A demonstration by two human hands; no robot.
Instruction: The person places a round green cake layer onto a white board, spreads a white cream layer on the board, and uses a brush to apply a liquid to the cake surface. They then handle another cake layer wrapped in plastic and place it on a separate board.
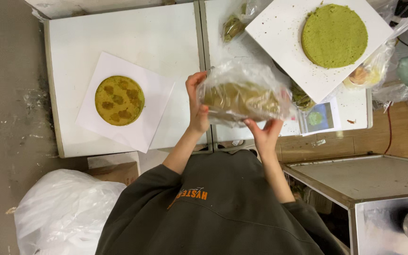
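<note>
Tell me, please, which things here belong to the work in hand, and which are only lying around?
In the work:
left hand
right hand
clear bag with a cake layer, held between both hands

Lying about:
green cake layer on a white board
spotted yellow-green layer on paper
big white bag
small photo

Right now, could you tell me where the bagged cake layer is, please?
In the head view the bagged cake layer is held up at centre between the left hand and right hand, above the table seam, below-left of the green cake.
</note>
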